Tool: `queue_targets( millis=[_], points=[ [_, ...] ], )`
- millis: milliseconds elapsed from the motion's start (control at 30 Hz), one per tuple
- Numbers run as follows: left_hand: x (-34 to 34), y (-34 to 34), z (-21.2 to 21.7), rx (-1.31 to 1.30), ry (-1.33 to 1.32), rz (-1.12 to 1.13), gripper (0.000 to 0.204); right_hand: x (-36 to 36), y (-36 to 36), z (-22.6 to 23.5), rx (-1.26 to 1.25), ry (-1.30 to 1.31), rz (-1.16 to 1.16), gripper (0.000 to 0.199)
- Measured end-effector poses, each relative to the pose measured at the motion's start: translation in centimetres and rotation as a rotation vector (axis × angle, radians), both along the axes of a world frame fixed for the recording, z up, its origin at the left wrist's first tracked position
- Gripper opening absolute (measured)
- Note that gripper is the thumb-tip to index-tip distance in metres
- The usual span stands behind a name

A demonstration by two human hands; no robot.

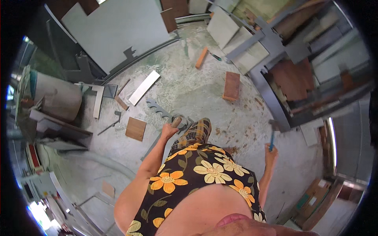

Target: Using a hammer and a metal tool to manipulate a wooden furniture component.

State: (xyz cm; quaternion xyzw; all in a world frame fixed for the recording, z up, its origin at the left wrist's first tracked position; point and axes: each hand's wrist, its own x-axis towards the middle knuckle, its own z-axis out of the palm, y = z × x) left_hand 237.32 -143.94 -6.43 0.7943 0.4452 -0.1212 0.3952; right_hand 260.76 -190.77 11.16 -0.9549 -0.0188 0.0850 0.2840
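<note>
Head view looking straight down: left hand point(170, 129) has its grip wrapped around a wooden handle point(176, 122), right over a grey notched strip point(158, 107) lying on the concrete floor point(189, 90). Right hand point(271, 154) hangs out to the side, fingers pressed around the blue handle of a hammer point(272, 135). Small brown board point(136, 128) sits near the left hand, a reddish plank point(232, 85) further up.

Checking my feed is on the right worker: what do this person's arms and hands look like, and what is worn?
Both arms are bare to the shoulder: no sleeves, gloves or watch visible on the left hand or right hand. The person wears a sleeveless black top with yellow and cream flowers.
</note>
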Motion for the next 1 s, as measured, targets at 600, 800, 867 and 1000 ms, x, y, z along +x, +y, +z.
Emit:
queue_targets(
  millis=[600,800,867,1000],
  points=[
    [16.9,7.5,3.2,-0.294,0.092,-0.039,0.069,23.4,27.7,-13.0,-0.319,0.600,0.981,0.032],
    [23.2,6.6,-0.9,-0.324,0.331,-0.244,0.058,30.3,39.7,-9.1,-0.393,0.400,1.455,0.023],
    [25.2,7.2,0.0,-0.340,0.332,-0.145,0.059,33.1,42.0,-10.6,-0.328,0.380,1.572,0.022],
    [26.9,5.4,-6.9,-0.275,0.259,0.044,0.059,39.6,47.2,-14.6,-0.278,0.483,1.895,0.019]
  ],
)
